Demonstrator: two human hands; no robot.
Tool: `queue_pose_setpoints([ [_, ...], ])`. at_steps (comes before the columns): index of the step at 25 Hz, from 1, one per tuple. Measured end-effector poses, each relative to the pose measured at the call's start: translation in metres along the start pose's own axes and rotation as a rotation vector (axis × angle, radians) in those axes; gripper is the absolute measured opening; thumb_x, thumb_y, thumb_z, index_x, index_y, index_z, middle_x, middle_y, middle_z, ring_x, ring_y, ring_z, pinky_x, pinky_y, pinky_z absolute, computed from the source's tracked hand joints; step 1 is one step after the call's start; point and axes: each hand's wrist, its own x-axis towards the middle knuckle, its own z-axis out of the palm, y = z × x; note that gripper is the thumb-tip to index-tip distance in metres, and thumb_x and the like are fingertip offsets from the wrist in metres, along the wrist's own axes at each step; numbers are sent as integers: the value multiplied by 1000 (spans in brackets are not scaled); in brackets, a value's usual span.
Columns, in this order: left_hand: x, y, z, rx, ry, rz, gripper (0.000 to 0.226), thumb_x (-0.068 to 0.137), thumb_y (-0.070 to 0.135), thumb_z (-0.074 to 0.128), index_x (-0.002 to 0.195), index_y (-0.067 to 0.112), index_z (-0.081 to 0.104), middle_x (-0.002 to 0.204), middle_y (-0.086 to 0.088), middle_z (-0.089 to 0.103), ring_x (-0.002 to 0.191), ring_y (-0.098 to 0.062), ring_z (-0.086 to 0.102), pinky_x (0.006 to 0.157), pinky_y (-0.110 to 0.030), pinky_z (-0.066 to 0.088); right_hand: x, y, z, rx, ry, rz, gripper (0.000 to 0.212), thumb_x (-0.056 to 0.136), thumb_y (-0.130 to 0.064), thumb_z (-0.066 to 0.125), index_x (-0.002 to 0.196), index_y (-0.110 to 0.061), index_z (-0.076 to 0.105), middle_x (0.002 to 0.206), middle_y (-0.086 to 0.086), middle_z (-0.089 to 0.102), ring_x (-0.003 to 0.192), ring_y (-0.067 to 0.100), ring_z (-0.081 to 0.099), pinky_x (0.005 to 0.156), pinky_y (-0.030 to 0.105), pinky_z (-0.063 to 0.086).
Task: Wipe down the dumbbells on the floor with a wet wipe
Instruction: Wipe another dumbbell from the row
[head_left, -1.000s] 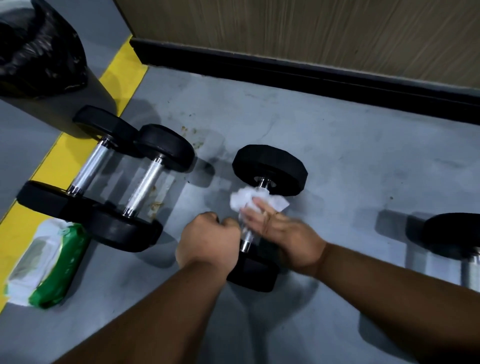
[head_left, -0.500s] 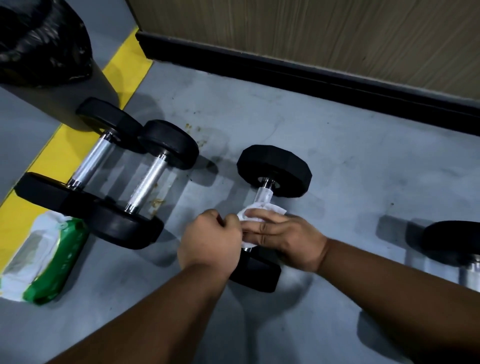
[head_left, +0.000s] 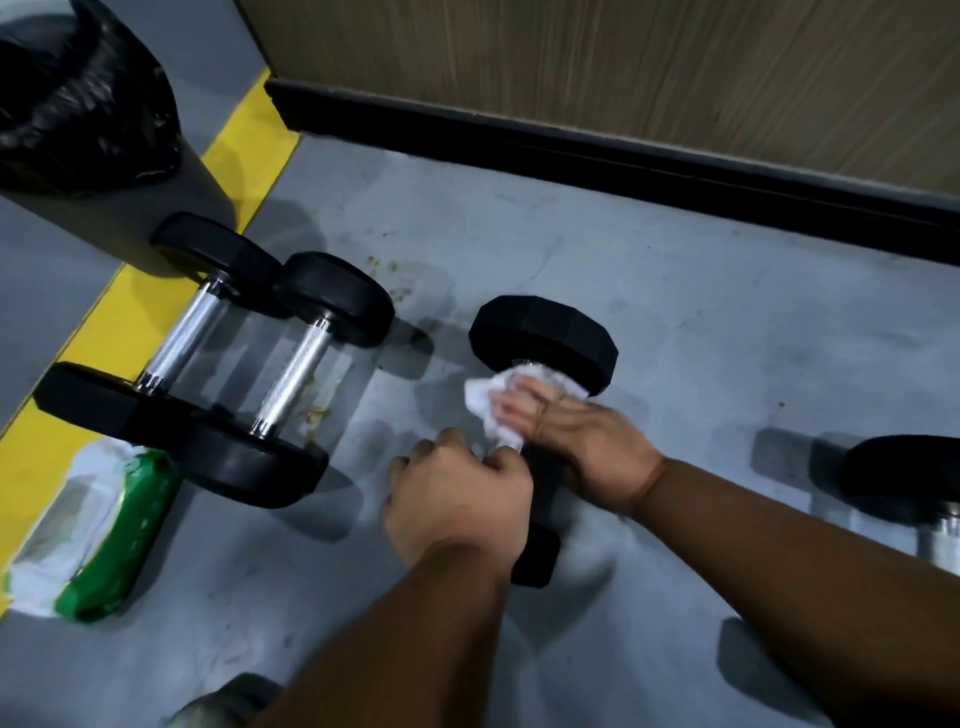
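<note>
A black dumbbell (head_left: 545, 340) with a chrome handle lies on the grey floor in the middle. My right hand (head_left: 571, 431) wraps a crumpled white wet wipe (head_left: 485, 402) around the handle, close under the far weight head. My left hand (head_left: 457, 499) grips the near end of the handle and hides most of the near head. Two more dumbbells (head_left: 291, 374) lie side by side to the left. A fourth dumbbell (head_left: 904, 478) is cut off at the right edge.
A green and white pack of wet wipes (head_left: 98, 540) lies at the lower left on a yellow floor stripe (head_left: 135, 312). A bin with a black bag (head_left: 78, 98) stands at the top left. A wooden wall with black skirting (head_left: 623, 150) runs behind.
My right hand has slid the wipe up the handle, from beside my left hand to just under the far head. The left hand has kept its grip.
</note>
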Motion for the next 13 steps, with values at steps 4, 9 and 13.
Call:
queue_pose_setpoints([
  [4, -1, 0, -7, -9, -44, -6, 38, 91, 51, 46, 106, 22, 66, 109, -1, 67, 115, -25, 52, 86, -39, 48, -18, -30, 29, 89, 24, 31, 64, 95, 6, 60, 154, -18, 51, 167, -5, 39, 158, 23, 30, 112, 44, 51],
  [9, -3, 4, -16, -31, -98, -20, 36, 91, 49, 46, 104, 22, 67, 103, -3, 67, 116, -26, 51, 90, -40, 49, 1, 4, 2, 38, -50, -80, 77, 83, 20, 57, 150, -18, 57, 163, -2, 46, 157, 24, 33, 110, 49, 52],
  [13, -4, 4, -17, -19, -114, -25, 36, 90, 49, 46, 104, 23, 67, 98, -1, 65, 116, -26, 50, 88, -40, 47, -11, -24, 22, 109, 53, 70, 56, 99, 10, 51, 151, -12, 55, 165, -3, 41, 157, 22, 32, 124, 34, 35],
])
